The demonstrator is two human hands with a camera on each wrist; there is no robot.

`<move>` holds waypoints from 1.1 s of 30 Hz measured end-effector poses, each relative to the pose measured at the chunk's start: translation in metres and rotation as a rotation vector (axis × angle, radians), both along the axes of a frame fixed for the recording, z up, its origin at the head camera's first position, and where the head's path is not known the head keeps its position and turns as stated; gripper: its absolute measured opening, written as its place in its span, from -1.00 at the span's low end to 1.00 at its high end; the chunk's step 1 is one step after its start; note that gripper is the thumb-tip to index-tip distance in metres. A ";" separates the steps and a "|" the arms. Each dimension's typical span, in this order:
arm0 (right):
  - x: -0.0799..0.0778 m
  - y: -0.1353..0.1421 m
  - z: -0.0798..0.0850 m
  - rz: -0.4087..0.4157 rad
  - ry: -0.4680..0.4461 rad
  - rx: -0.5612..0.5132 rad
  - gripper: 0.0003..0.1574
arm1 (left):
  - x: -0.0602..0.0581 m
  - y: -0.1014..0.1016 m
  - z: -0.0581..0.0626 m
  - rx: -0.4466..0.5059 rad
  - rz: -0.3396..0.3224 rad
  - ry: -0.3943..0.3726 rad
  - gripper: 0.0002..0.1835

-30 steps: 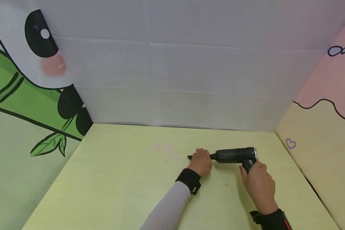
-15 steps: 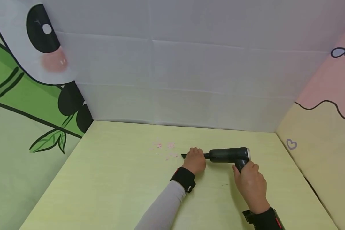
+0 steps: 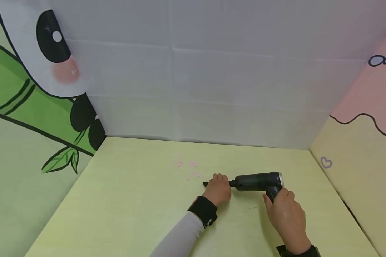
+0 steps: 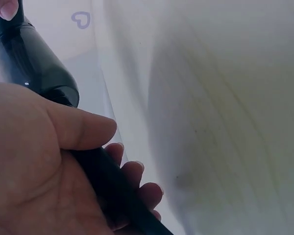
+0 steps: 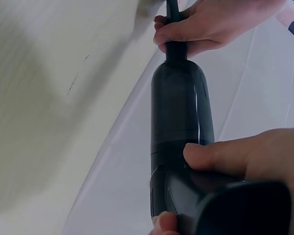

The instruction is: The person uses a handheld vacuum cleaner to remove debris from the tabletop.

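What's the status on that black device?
Left grip round nozzle, right grip on handle. Black device over table, tip apart from pink bits. No obstruction seen.

Scraps [image 3: 193, 164] lie on the table [image 3: 132, 214] — left of the handheld appliance [image 3: 252, 182], beyond the left hand [image 3: 217, 191] — the wall [image 3: 196, 78] behind.

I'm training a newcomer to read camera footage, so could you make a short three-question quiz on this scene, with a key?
1. Multiple choice: which hand grips the handle of the black tool?
A) left
B) right
C) neither

2. True or false: in the head view, the pink bits lie to the right of the black tool.

3. Fill in: the purple outline on the right-hand wall has the shape of a ____.

Key
1. B; the right hand grips it, while the left hand holds the nozzle.
2. False; they lie to its left.
3. Heart.
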State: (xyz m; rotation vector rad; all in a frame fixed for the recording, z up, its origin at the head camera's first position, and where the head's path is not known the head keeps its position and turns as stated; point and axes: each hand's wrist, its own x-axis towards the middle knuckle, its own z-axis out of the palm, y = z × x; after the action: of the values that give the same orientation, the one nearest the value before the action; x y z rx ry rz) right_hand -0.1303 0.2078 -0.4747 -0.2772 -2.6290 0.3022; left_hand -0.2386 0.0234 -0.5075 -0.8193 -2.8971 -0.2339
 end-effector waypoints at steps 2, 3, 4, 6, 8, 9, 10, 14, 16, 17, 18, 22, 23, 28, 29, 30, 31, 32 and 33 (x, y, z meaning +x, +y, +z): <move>0.000 -0.002 0.002 0.003 -0.002 0.001 -0.34 | 0.000 -0.001 0.001 0.004 0.007 0.012 -0.83; -0.001 -0.003 0.002 0.004 0.002 0.003 -0.34 | 0.000 -0.001 0.001 0.006 0.008 0.018 -0.82; -0.002 -0.004 0.002 0.003 0.008 0.006 -0.34 | 0.000 -0.001 0.001 0.010 0.008 0.021 -0.82; -0.004 -0.005 0.003 0.005 0.033 0.023 -0.35 | -0.002 -0.002 0.001 0.015 0.007 0.030 -0.82; -0.008 -0.007 0.002 0.009 0.064 0.043 -0.35 | -0.006 -0.003 0.000 0.020 0.010 0.034 -0.82; -0.010 -0.008 0.002 0.012 0.082 0.056 -0.35 | -0.008 -0.003 -0.001 0.027 0.014 0.029 -0.82; -0.012 -0.010 0.002 0.016 0.098 0.067 -0.35 | -0.010 -0.004 -0.001 0.035 0.017 0.032 -0.83; -0.019 -0.016 0.001 0.032 0.153 0.101 -0.36 | -0.017 -0.008 -0.002 0.061 0.040 0.005 -0.83; -0.019 -0.019 0.002 0.038 0.177 0.115 -0.36 | -0.017 -0.011 -0.001 0.069 0.041 0.001 -0.83; -0.019 -0.020 0.003 0.039 0.176 0.117 -0.36 | -0.017 -0.012 0.000 0.070 0.042 -0.017 -0.83; -0.017 -0.021 0.004 0.038 0.175 0.119 -0.37 | -0.016 -0.013 0.002 0.069 0.039 -0.032 -0.83; -0.009 -0.021 0.014 0.026 0.152 0.113 -0.37 | -0.013 -0.011 0.006 0.053 0.006 -0.055 -0.82; -0.008 -0.021 0.017 0.021 0.152 0.115 -0.37 | -0.013 -0.009 0.007 0.047 -0.004 -0.065 -0.82; -0.007 -0.019 0.024 0.007 0.173 0.132 -0.36 | -0.015 -0.004 0.009 0.057 -0.033 -0.004 -0.81; -0.008 -0.019 0.024 0.006 0.171 0.133 -0.36 | -0.016 -0.004 0.009 0.051 -0.031 0.014 -0.81; -0.009 -0.020 0.024 0.007 0.168 0.132 -0.36 | -0.017 -0.004 0.009 0.051 -0.027 0.027 -0.81; -0.011 -0.020 0.023 0.009 0.165 0.131 -0.36 | -0.018 -0.005 0.010 0.050 -0.021 0.037 -0.80; -0.012 -0.021 0.023 0.011 0.162 0.129 -0.37 | -0.020 -0.006 0.009 0.048 -0.015 0.043 -0.80; -0.014 -0.022 0.022 0.013 0.161 0.127 -0.37 | -0.022 -0.007 0.009 0.046 -0.008 0.048 -0.79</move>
State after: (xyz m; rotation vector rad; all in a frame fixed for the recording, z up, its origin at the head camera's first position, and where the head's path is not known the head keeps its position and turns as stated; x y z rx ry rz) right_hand -0.1447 0.1854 -0.4523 -0.1855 -2.4795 0.1543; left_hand -0.2601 0.0162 -0.4985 -0.8171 -2.8334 -0.2762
